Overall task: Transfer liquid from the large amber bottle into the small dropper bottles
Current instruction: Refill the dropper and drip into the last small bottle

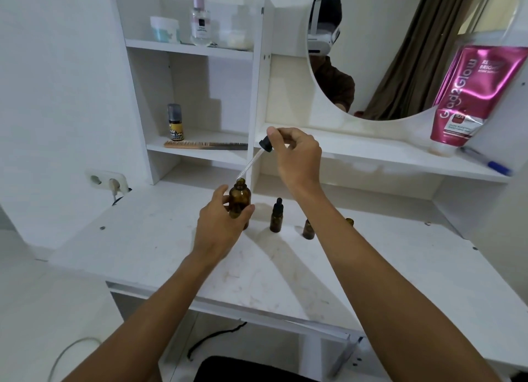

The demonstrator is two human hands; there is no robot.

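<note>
My left hand point(218, 224) grips the large amber bottle point(239, 198), which stands open on the white desk point(160, 238). My right hand point(297, 156) pinches the black cap of a glass dropper point(253, 160) held slanted, its tip right at the bottle's mouth. To the right stand three small amber bottles: one with a black dropper cap point(276, 216), an open one point(308, 228) partly behind my right forearm, and a third point(350, 221) mostly hidden by that arm.
Shelves behind hold a comb point(205, 145), a small yellow-labelled bottle point(175, 123), a perfume bottle point(200, 18) and a jar point(165, 28). A pink tube point(474, 96) and a pen point(485, 161) sit on the ledge under the mirror point(385, 53). A wall socket point(107, 180) is at left.
</note>
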